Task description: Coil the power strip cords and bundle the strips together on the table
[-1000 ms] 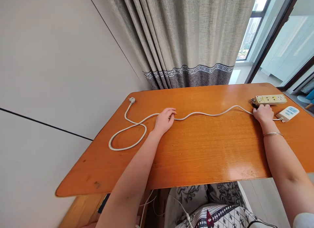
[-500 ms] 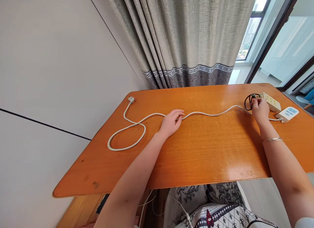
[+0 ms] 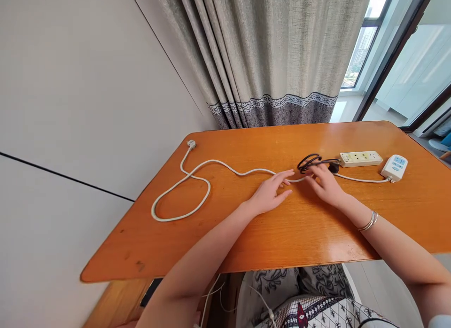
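Head view, left hand: I see my left hand [image 3: 269, 196] resting on the tabletop [image 3: 289, 234], its fingers [image 3: 285, 176] loosely spread, with the tips lying on the white cable [image 3: 197, 177]; I cannot tell whether they pinch it.
Head view, right hand: my right hand [image 3: 326, 187] lies just beside the left, fingers [image 3: 312, 177] stretched flat and slightly apart, their tips at the white cable and just below the black cord loop [image 3: 310, 162]. It grips nothing that I can make out. A bracelet [image 3: 368, 221] sits on the wrist.
White cable: it runs from a white plug [image 3: 191, 144] near the far left edge, makes a large loop on the left of the tabletop, passes under both hands and ends at the white socket adapter [image 3: 394, 167] on the right.
Cream power strip: the cream power strip [image 3: 360, 158] lies flat just left of the adapter, its black cord coiled at its left end, near my right fingertips.
Background: a grey curtain [image 3: 275, 55] hangs behind the tabletop; a window [image 3: 405, 60] is to the right.
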### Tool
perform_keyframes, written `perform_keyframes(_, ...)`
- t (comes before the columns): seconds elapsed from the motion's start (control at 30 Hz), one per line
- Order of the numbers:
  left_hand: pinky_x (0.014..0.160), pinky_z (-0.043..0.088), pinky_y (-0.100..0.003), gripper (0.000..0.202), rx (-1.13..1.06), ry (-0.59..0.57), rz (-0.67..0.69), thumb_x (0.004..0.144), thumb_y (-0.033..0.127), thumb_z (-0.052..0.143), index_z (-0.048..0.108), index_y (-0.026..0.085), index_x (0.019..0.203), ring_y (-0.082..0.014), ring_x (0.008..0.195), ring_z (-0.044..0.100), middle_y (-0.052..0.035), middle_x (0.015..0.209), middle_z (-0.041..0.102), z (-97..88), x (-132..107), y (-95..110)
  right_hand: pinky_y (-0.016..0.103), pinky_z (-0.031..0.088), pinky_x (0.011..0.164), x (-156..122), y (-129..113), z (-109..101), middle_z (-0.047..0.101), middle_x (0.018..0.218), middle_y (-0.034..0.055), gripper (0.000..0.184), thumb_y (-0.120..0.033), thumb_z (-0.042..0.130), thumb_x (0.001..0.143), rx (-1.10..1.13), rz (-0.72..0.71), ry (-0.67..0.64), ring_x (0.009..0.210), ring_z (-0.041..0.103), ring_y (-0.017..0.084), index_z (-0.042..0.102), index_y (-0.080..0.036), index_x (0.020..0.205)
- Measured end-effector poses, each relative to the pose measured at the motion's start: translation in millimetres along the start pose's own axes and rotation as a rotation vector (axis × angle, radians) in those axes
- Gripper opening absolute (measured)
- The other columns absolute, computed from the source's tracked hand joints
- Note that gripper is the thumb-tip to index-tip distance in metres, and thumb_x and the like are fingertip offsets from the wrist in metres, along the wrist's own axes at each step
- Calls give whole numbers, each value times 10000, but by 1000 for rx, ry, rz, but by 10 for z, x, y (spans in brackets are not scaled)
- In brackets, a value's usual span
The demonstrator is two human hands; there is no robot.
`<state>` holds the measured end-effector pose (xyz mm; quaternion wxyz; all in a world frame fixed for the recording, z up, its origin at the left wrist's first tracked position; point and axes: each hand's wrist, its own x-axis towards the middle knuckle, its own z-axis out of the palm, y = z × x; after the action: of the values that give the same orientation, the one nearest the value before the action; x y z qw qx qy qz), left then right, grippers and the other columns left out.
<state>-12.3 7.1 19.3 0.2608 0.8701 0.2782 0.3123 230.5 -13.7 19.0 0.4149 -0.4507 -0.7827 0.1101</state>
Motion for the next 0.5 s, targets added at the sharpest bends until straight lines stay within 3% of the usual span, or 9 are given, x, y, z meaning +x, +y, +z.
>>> perform_keyframes(0.07,900,585,-387,514,-32,-30,0,924,245,590,476,269,1424,-211,1068,691,-144,1509,525,51,-2,-12,482,551,997,4,-13,4,698,1269,143,298,-200,481,962,-139,-96,-194,1166,667,278,702,-216,1161)
perform_keyframes(0.17,960,567,-418,478,-24,-27,-11,924,246,591,507,268,1394,-221,1117,668,-147,1575,449,84,-9,-53,441,564,983,29,-16,-57,749,1196,124,339,-202,444,995,-265,-89,-341,1104,714,265,739,-205,1162)
perform_keyframes(0.3,931,579,-417,450,-30,17,-39,926,246,577,521,252,1372,-224,1114,661,-151,1549,471,93,5,-66,390,582,953,40,-20,-171,759,1193,96,336,-255,448,1016,-340,-79,-343,1081,731,246,748,-208,1160)
perform_keyframes(0.4,880,592,-394,484,-51,32,-29,916,216,573,500,259,1393,-209,1050,672,-143,1502,515,150,61,-8,407,570,999,27,-18,-156,729,1257,123,325,-209,485,985,-411,-182,-301,1193,684,265,737,-184,1188)
perform_keyframes(0.5,739,593,-312,502,-107,31,-36,912,193,560,484,244,1406,-153,861,672,-132,1374,596,259,137,69,450,568,1015,18,-14,-71,740,1211,156,329,-135,537,915,-470,-314,-274,1249,647,305,741,-145,1172)
